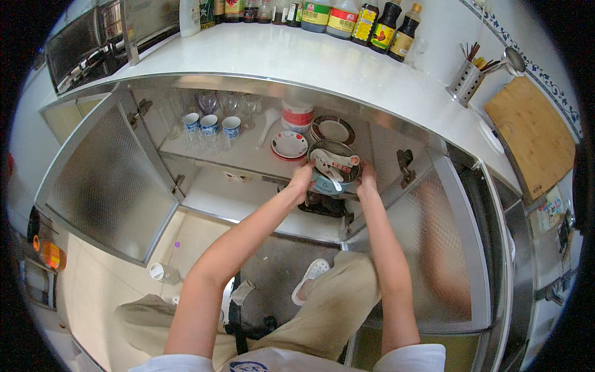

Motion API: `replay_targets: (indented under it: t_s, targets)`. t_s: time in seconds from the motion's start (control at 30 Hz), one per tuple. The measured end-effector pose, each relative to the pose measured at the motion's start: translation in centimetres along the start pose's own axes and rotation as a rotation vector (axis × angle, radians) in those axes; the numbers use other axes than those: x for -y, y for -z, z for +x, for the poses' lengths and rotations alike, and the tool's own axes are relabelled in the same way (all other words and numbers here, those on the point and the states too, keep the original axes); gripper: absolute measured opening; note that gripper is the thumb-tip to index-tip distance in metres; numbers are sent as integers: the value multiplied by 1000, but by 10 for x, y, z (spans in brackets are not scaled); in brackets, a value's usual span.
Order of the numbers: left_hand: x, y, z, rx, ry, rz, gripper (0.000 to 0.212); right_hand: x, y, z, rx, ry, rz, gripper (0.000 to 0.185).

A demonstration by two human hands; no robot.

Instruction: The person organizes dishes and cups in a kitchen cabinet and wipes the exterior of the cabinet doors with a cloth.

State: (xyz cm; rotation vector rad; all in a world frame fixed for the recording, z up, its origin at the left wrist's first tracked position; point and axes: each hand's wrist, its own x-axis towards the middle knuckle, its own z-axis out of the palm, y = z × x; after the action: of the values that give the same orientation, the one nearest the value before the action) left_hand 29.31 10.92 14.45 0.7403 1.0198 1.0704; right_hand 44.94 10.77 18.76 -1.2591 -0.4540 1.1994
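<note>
Between my two hands is a light blue bowl [327, 184] with several white ceramic soup spoons [335, 160] lying in it. My left hand [302, 179] grips the bowl's left side, and my right hand [367, 179] its right side. The bowl is at the front edge of the cabinet shelf [251, 160]; whether it rests there is hard to tell. Just behind it sits a stack of dark-rimmed plates [333, 128]. To its left are small white dishes with red dots [289, 145], and behind those stand stacked red and white bowls [297, 115].
Blue-patterned cups [209, 124], glasses [207, 102] and a white ladle [268, 125] occupy the shelf's left. Frosted doors swing out at left [111, 181] and right [423, 251]. Sauce bottles [365, 23], a utensil holder [466, 81] and a cutting board [532, 135] stand on the counter [279, 53].
</note>
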Motion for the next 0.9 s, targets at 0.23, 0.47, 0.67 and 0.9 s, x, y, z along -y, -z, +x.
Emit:
replay_targets:
  t_s: [0.23, 0.47, 0.67, 0.9]
  targets:
    - [9, -4, 25, 41, -109, -32, 42, -16, 6, 47, 133, 102, 163, 33]
    - [12, -9, 47, 26, -137, -111, 44, -17, -6, 57, 99, 144, 53, 35]
    - [19, -7, 78, -40, -264, -70, 50, -41, -1, 118, 433, 191, 22, 50]
    - [15, -5, 58, -78, -413, 79, 42, -32, -11, 91, 280, 184, 29, 51]
